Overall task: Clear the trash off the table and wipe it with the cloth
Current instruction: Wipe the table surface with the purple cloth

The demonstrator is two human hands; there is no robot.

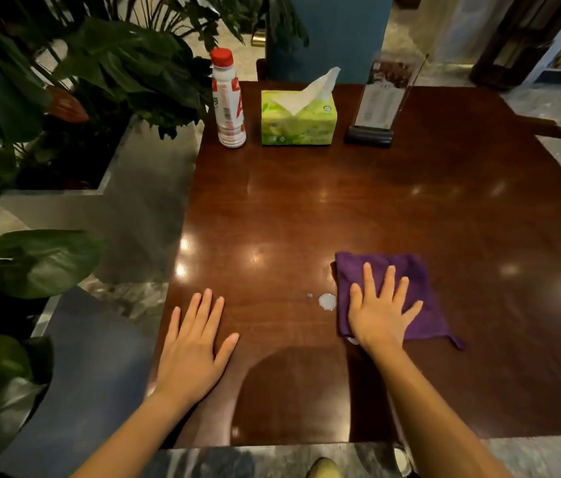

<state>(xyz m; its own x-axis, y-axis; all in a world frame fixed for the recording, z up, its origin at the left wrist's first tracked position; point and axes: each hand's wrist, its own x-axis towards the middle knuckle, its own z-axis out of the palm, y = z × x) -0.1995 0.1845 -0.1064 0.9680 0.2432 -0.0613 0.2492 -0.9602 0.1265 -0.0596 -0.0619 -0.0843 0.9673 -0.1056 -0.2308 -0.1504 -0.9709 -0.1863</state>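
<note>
— Right hand (381,313)?
— Flat, fingers spread, pressed on the purple cloth (410,298), gripping nothing. White spill (327,301) just beside the cloth's left edge, a smaller drop (310,295) further left.
— Left hand (193,353)?
— Laid open, palm down on the bare surface (375,201), near its left edge, well apart from the cloth.
— Room to move?
— Wide and bare across the middle and right. Along the far edge: bottle (228,101), tissue box (298,117), menu stand (377,101), all well apart from both hands.
— Hard to make out?
— Menu print blurred. Right corner of the surface cut off. A little white showing under the cloth's near edge by the wrist, unclear what. Plants (65,81) crowding the left side.
</note>
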